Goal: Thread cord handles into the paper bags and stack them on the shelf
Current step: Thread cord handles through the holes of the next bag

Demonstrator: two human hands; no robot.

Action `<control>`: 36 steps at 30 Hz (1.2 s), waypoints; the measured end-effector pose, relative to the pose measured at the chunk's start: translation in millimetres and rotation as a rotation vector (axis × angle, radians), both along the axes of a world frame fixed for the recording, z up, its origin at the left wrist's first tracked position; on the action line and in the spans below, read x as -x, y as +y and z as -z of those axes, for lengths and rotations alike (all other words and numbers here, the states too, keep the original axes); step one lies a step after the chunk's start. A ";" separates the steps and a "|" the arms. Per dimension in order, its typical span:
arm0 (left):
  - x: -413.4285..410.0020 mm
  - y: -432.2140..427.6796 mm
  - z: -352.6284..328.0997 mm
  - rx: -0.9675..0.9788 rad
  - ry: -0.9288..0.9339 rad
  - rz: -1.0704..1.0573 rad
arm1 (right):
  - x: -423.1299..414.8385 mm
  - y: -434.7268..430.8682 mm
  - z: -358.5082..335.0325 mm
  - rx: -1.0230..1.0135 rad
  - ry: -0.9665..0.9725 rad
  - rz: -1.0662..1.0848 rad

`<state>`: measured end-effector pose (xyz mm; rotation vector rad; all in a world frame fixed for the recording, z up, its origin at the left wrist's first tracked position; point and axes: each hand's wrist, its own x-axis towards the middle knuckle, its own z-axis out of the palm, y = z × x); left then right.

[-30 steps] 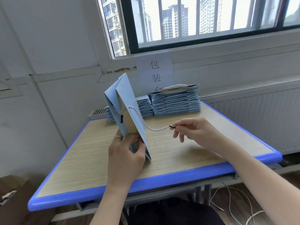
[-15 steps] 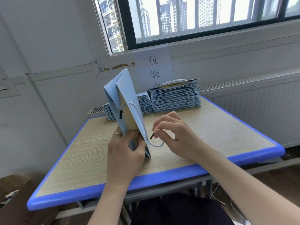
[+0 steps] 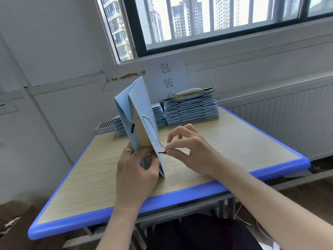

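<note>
Centre frame, the right hand (image 3: 191, 152) has swung the white twisted cord (image 3: 152, 126) back, its fingers (image 3: 180, 142) pinching the black tip (image 3: 161, 152) against the upright light-blue paper bag (image 3: 142, 105), which the left hand (image 3: 137, 170) grips on the blue-edged wooden bench (image 3: 234, 141), and the handle's second end looks ready to thread.

Bright daylight floods through the wide dark-framed barred window (image 3: 225, 24) high beyond the grip, its panes glaring white. The right hand (image 3: 191, 154) casts only a soft, faint shadow on the pale wood-grain table with blue edging (image 3: 243, 141) just beneath the grip. Sharp there; far out, wall lines bow.
</note>
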<state>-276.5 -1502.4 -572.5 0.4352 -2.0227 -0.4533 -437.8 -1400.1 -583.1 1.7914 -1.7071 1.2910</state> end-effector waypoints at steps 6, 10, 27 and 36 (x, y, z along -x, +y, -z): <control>-0.4 -0.5 -0.1 -0.011 0.012 0.030 | 0.5 -0.1 0.7 -0.027 -0.001 0.003; -0.2 0.1 0.2 -0.016 0.003 0.012 | 0.3 1.3 0.9 -0.052 -0.003 -0.015; 2.1 6.1 0.2 0.137 -0.105 0.017 | -1.2 -3.9 0.1 -0.016 0.024 0.012; 2.8 0.3 2.6 0.023 -0.103 0.104 | -21.8 11.4 -7.2 -0.062 0.151 0.183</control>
